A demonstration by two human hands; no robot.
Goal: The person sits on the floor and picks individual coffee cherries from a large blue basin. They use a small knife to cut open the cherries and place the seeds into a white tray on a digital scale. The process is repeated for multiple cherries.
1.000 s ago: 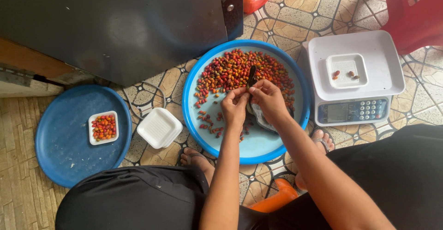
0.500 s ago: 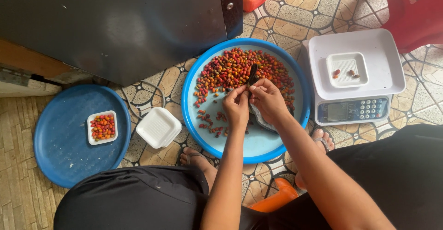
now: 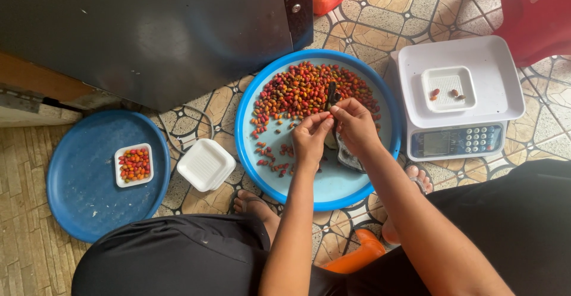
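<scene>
Two hands (image 3: 333, 131) over one fruit tray (image 3: 369, 183), two small filled trays (image 3: 134, 165)

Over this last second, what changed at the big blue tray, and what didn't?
Very little moved. The left hand and right hand stay together over the light blue tray, fingertips meeting on something too small to tell, beside the dark tool; only slight finger shifts. The fruit pile, scale, small filled tray and empty white trays are unchanged.
</scene>
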